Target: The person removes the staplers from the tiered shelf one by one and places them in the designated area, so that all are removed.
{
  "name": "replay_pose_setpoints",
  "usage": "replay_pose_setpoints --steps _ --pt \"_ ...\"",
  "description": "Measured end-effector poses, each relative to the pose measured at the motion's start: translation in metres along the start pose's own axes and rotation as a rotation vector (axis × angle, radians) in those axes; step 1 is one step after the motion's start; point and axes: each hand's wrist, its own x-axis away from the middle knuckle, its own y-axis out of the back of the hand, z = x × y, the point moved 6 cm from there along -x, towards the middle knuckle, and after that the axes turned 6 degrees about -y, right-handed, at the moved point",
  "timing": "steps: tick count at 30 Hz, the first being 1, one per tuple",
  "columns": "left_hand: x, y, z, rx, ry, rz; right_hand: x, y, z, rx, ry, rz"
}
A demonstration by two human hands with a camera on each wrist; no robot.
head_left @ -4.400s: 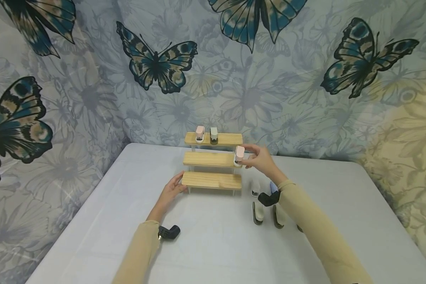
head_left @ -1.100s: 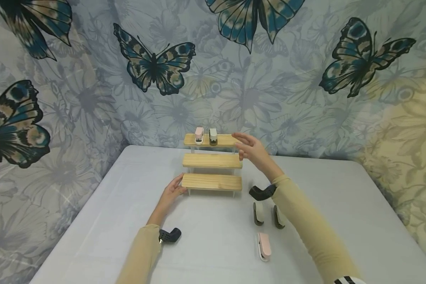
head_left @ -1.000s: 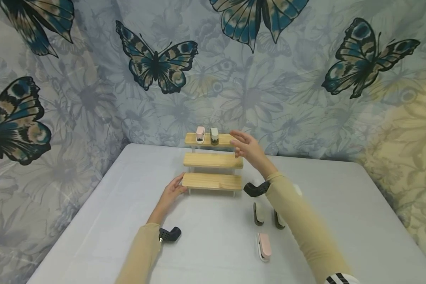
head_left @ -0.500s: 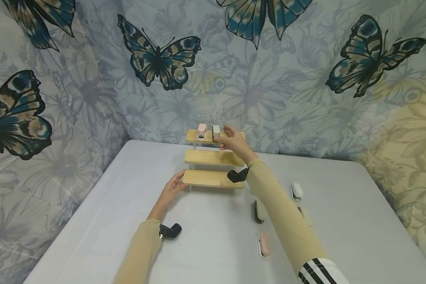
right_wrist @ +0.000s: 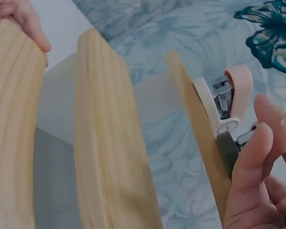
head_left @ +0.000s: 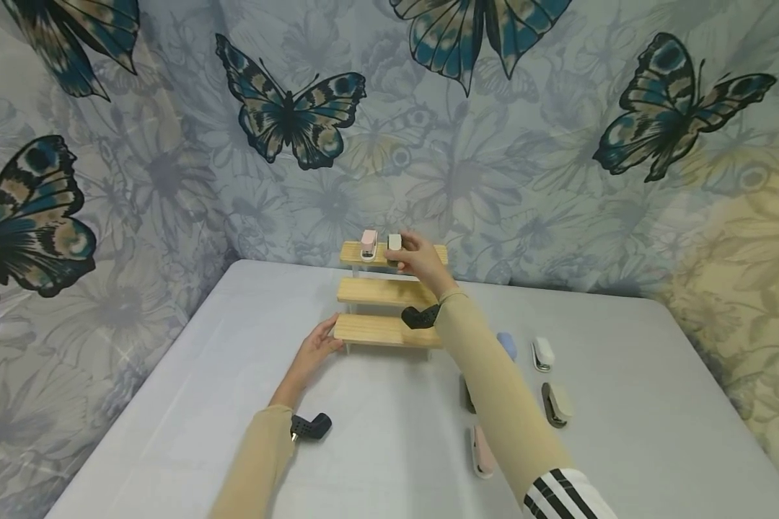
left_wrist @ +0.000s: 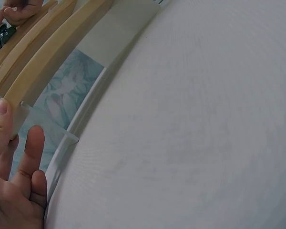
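Note:
A three-step wooden display rack stands on the white table. On its top step are a pink stapler with a white base and a pale green stapler with a dark base. My right hand pinches the pale green stapler from its right side; in the right wrist view the dark base is right at the top board. My left hand holds the left end of the lowest step, its thumb against the board end. The middle and lowest steps carry nothing in view.
Right of the rack, partly behind my right forearm, several staplers lie on the table: a blue one, a white one, a pale green one, a pink one, and a dark edge of another. A butterfly-patterned wall rises behind.
My right hand held a pink stapler beside the middle step; one now lies on the table. The hand has since moved left over the top step and taken hold of the pale green stapler.

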Motion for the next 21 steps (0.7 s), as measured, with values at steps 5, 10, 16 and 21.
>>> replay_pose_setpoints --steps 5,10,16,21 --pt "0.001 0.001 0.002 -0.011 0.004 0.007 0.002 0.002 -0.003 0.005 0.015 -0.034" --pt "0.001 0.001 0.003 -0.007 0.007 0.002 0.004 0.003 -0.005 0.002 0.022 -0.056" --pt "0.001 0.001 0.002 -0.022 0.008 -0.009 0.015 0.004 -0.008 -0.044 -0.01 -0.07" --pt "0.002 0.001 0.001 -0.016 0.006 -0.01 0.036 0.007 -0.013 -0.022 -0.03 -0.061"
